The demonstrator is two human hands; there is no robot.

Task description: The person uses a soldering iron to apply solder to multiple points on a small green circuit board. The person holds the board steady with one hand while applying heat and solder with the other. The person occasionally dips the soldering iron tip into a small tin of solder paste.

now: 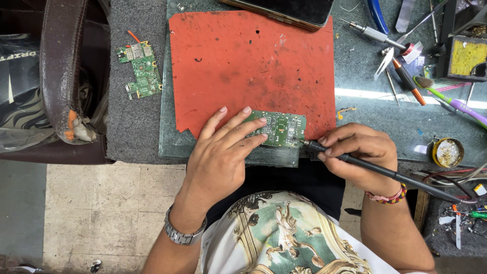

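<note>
Left hand [223, 152] steadying green circuit board [278, 129]

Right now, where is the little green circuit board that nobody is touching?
The untouched green circuit board lies upper left on the grey mat, left of the red rubber mat.

Both forearms come up from the bottom of the view, bare to the elbow, and angle inward toward each other. The left hand [219, 155] lies palm down with its fingers [242, 127] stretched long and flat, spread slightly, thumb tucked out to the side; a metal watch band circles its wrist. The right hand [361, 152] is curled in a pen-style grip, thumb and forefinger pinched together near the front, knuckles raised, wrist bent; a beaded band sits on that wrist.
</note>
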